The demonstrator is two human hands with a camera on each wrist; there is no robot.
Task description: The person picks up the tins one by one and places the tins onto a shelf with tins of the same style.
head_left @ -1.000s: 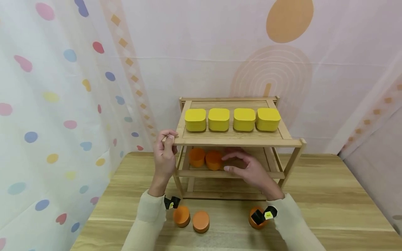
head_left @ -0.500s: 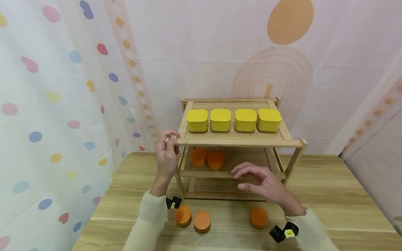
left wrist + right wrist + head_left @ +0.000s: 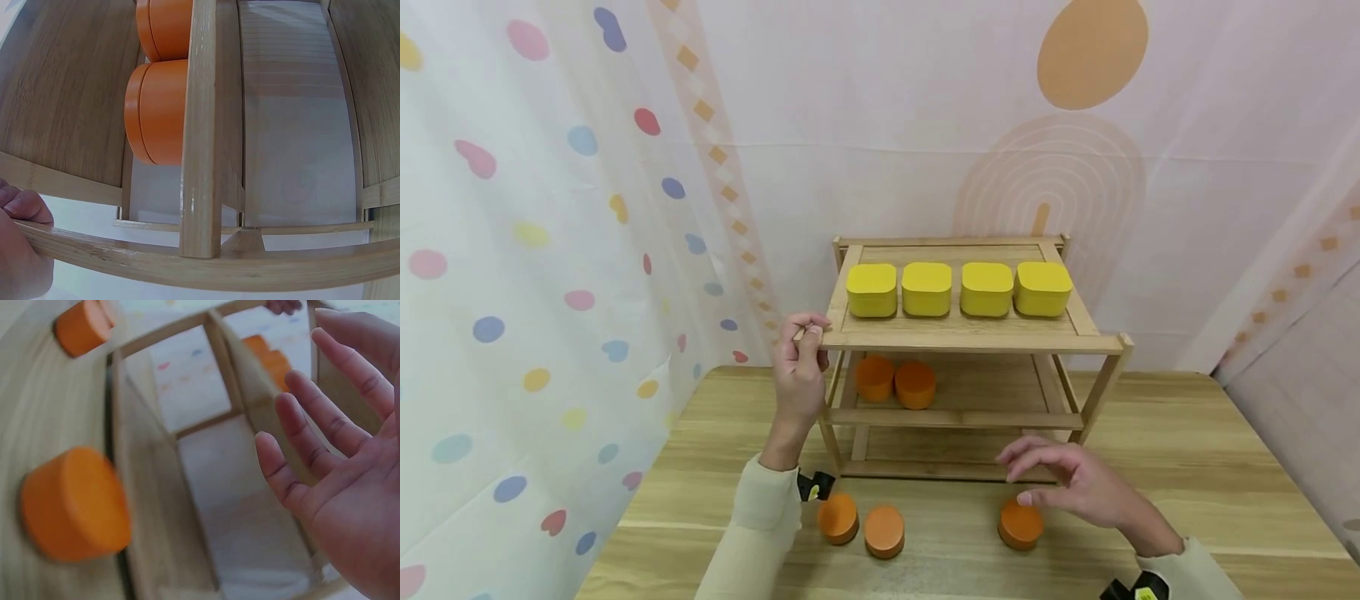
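My left hand (image 3: 800,367) pinches the front left corner of the two-tier bamboo shelf rack (image 3: 962,337), thumb and fingers curled round its edge, steadying it. My right hand (image 3: 1078,487) hovers with fingers spread and relaxed, holding nothing, just above the lone round orange tin (image 3: 1020,524) on the wooden table (image 3: 1225,467) in front of the rack. I judge I am at the reach: two round orange tins (image 3: 895,382) already sit on the middle shelf, and next my fingers would need to close round this tin's sides. Two more orange tins (image 3: 861,523) wait near my left sleeve. Four yellow square tins (image 3: 958,288) line the top shelf. Whether my fingertips touch the lid, I cannot tell; the right wrist view is blurred.
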